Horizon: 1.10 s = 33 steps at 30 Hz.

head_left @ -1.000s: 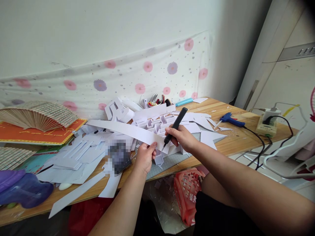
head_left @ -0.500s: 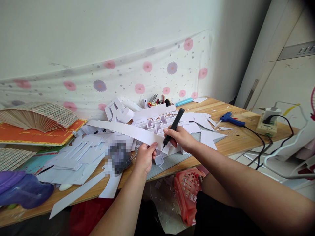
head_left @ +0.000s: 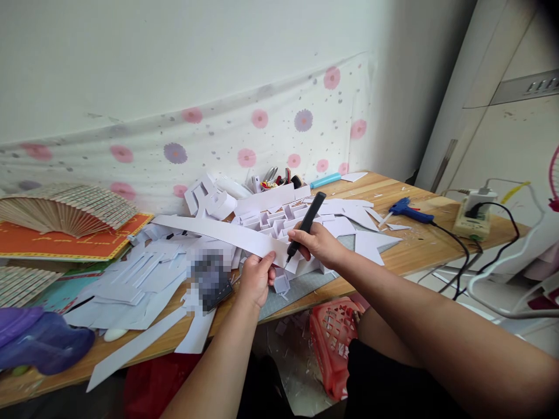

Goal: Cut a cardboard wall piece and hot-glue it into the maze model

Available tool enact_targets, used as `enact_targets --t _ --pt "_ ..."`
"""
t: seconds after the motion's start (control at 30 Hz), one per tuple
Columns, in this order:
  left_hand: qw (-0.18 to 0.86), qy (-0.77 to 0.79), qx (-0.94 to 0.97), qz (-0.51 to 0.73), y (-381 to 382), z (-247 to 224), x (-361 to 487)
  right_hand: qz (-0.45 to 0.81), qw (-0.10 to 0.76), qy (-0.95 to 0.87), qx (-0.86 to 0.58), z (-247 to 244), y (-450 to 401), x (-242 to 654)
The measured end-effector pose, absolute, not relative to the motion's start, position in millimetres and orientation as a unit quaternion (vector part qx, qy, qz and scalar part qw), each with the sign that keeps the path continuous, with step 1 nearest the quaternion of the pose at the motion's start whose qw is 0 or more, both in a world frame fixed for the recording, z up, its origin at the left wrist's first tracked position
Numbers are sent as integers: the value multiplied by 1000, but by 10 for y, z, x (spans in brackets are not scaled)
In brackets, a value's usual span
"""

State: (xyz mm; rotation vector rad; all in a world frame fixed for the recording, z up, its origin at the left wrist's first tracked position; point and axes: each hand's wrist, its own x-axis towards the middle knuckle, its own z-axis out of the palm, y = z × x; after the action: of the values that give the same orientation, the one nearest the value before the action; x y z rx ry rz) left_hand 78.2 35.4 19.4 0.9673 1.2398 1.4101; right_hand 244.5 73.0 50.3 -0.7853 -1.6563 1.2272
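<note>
Between thumb and fingers, my left hand [head_left: 258,278] pinches the near end of a long white card strip [head_left: 218,231], which slants away to the left. My right hand [head_left: 315,240] is closed round a black pen-shaped craft knife [head_left: 307,226]. The knife is tilted, with its thin tip pointing down at the strip's end beside my left thumb; whether it touches the card I cannot tell. Under and behind my hands stands a white card model with small walled compartments [head_left: 279,216], partly hidden by the strip. A grey cutting mat [head_left: 283,304] lies beneath it.
At right are a blue glue gun [head_left: 410,212] with a black cord and a power strip [head_left: 474,216]. Cut white sheets [head_left: 126,285], a blurred-out dark object, a fan-shaped stick craft [head_left: 74,206] and a purple bottle [head_left: 48,340] lie left. A red basket [head_left: 334,349] stands below the table edge.
The view has shifted very slightly. Both hands keep their hold, and the knife tip stays near the strip's end with hardly any movement.
</note>
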Motion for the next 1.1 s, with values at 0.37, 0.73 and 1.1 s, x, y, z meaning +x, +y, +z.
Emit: enact_targets --t 0.37,0.73,1.1 --pt "492 509 402 581 341 242 790 493 427 -687 -321 508 802 2446" --pt "494 505 403 582 350 217 776 481 426 -699 -315 479 910 2457" --pt "508 497 407 574 347 216 753 482 430 -703 -297 531 953 2502"
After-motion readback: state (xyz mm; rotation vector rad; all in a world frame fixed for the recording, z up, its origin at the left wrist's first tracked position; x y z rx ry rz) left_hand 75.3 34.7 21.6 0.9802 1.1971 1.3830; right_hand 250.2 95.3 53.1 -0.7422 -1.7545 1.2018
